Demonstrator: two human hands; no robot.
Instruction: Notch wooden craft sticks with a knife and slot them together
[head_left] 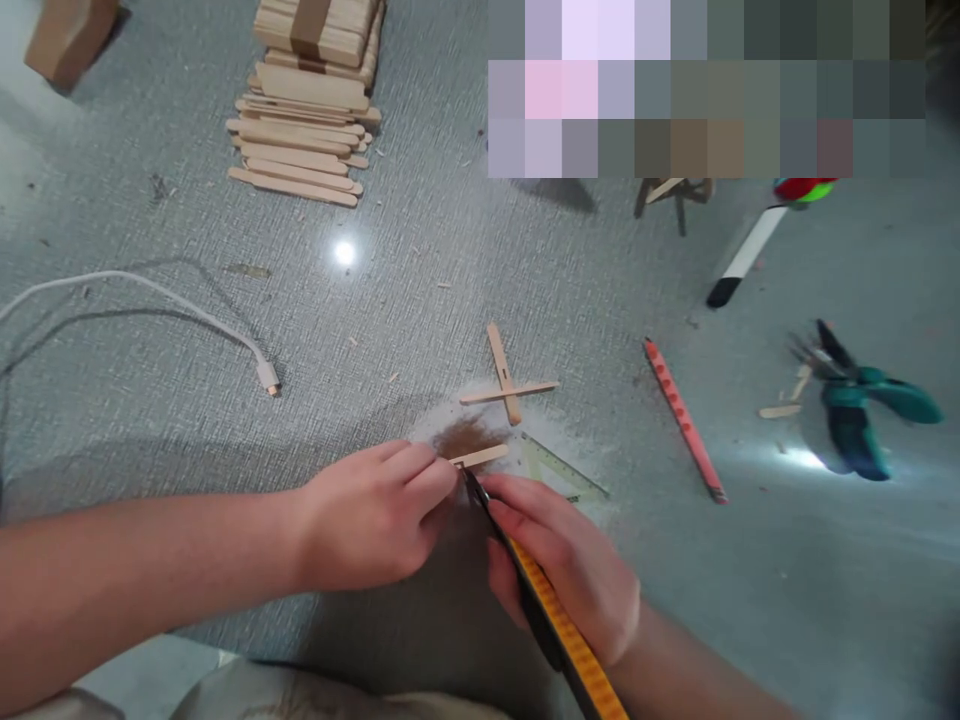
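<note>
My left hand (382,515) is closed on one end of a small wooden stick (486,456), whose other end points right. In my right hand (566,560) is a yellow and black utility knife (559,610), its tip touching the stick close to my left fingers. Just beyond, two wooden sticks lie crossed; the longer upright one (496,352) has a small slot, and a thin one (540,388) runs across it. A clear green-tinted set square (562,468) lies beside my right hand, on pale dust.
Stacked craft sticks (300,150) lie at the back left, a white cable (150,284) at the left. Rightward are a red pencil (684,420), green-handled pliers (855,400), a white and black pen-like object (750,250) and wood scraps (780,411). The back right is pixelated.
</note>
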